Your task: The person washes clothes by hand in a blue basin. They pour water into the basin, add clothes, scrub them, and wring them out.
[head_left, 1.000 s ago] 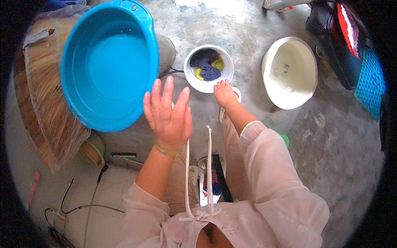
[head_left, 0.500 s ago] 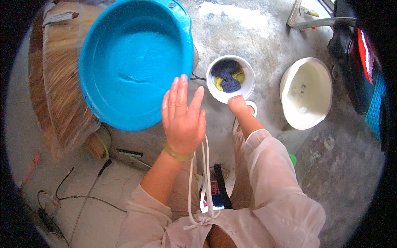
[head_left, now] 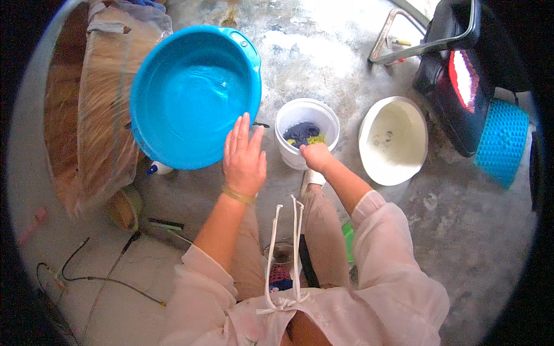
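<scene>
My left hand (head_left: 244,154) is flat with its fingers together and stretched out, right at the near rim of a large blue basin (head_left: 193,95) that holds water. It holds nothing. My right hand (head_left: 315,157) is closed on the near rim of a small white bucket (head_left: 307,134) with dark blue and yellow cloth (head_left: 303,133) inside. A thin band circles my left wrist. Both arms wear pale pink sleeves.
A cream basin (head_left: 393,140) sits right of the bucket on the wet concrete floor. A black stool or seat with a metal frame (head_left: 456,69) and a blue basket (head_left: 501,142) stand at far right. A plastic-covered bundle (head_left: 101,115) lies left. Cables (head_left: 104,277) run lower left.
The view has shifted, so the basin and bucket sit lower and more central. My left hand went from fingers spread to flat near the basin's rim; my right stays at the bucket.
</scene>
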`<state>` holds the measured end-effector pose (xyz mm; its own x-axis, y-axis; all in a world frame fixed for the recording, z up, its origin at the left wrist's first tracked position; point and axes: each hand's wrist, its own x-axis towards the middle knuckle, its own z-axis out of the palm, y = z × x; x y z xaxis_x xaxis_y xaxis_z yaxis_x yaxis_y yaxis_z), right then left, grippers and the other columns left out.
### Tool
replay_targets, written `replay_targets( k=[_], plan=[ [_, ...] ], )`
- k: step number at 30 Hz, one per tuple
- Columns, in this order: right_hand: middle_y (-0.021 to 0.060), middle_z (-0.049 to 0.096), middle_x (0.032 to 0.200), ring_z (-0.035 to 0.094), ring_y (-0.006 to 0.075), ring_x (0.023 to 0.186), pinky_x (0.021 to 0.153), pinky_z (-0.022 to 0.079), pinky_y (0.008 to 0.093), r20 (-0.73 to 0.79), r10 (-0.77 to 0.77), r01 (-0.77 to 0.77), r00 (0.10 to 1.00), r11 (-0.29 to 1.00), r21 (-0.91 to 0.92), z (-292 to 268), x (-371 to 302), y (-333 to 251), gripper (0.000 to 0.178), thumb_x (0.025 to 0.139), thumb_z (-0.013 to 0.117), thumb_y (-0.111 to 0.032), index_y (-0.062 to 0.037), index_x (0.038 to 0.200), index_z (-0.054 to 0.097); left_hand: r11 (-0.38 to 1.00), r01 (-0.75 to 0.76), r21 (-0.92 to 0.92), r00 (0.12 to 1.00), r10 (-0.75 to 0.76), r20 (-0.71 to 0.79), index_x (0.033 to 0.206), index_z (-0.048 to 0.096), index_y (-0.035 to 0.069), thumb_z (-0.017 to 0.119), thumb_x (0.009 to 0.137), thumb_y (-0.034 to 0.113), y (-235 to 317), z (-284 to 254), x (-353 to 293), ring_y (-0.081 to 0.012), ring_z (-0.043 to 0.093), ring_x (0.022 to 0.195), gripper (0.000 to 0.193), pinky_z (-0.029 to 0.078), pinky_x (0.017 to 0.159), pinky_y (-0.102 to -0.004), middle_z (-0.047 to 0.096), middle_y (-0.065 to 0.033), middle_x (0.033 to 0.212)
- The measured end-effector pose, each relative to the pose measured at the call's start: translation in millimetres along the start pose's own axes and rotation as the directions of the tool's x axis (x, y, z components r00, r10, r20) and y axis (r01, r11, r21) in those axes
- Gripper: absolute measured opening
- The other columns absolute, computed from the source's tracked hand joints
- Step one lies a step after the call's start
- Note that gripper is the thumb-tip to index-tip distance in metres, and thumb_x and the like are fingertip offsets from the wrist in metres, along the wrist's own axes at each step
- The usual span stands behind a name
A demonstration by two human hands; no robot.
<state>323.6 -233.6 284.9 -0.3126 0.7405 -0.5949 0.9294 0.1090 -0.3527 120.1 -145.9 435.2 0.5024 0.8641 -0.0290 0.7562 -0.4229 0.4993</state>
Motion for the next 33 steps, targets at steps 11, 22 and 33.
replay_targets(
  k=[11,22,33],
  plan=[
    [0.0115,0.06,0.063,0.061,0.0315,0.06,0.051,0.047,0.0432,0.12,-0.193,0.192,0.974,0.981,0.027,-190.0,-161.6,-122.5,0.009,0.073,0.054,-0.012,-0.0082,0.08,0.053,0.856,0.264,-0.445,0.96,-0.188,0.209,0.123,0.044,0.0,0.067,0.073,0.021,4.2,-61.8,-53.8,-0.0316,0.043,0.116,0.059,0.032,0.098,-0.0372,0.045,-0.0195,0.125],
    [0.0131,0.057,0.061,0.058,0.0347,0.059,0.051,0.043,0.0449,-0.222,-0.283,0.332,0.933,0.915,0.228,-282.4,-197.3,-214.2,0.017,0.08,0.056,-0.026,-0.0096,0.077,0.052,-0.201,0.492,-0.847,0.834,-0.169,0.525,0.127,0.043,0.005,0.038,0.09,0.049,-11.2,-146.6,-79.9,-0.0184,0.046,0.112,0.058,0.033,0.096,-0.0312,0.05,-0.0073,0.123],
    [0.0152,0.054,0.061,0.053,0.0333,0.061,0.056,0.039,0.0417,-0.293,-0.224,0.36,0.929,0.729,0.582,-301.5,-111.1,-269.5,0.023,0.081,0.057,-0.028,-0.0062,0.073,0.055,-0.2,0.577,-0.792,0.681,-0.418,0.602,0.126,0.043,0.0,0.041,0.086,0.055,-122.5,-188.7,-115.1,-0.0185,0.045,0.114,0.068,0.032,0.097,-0.0314,0.049,-0.008,0.125]
  ],
)
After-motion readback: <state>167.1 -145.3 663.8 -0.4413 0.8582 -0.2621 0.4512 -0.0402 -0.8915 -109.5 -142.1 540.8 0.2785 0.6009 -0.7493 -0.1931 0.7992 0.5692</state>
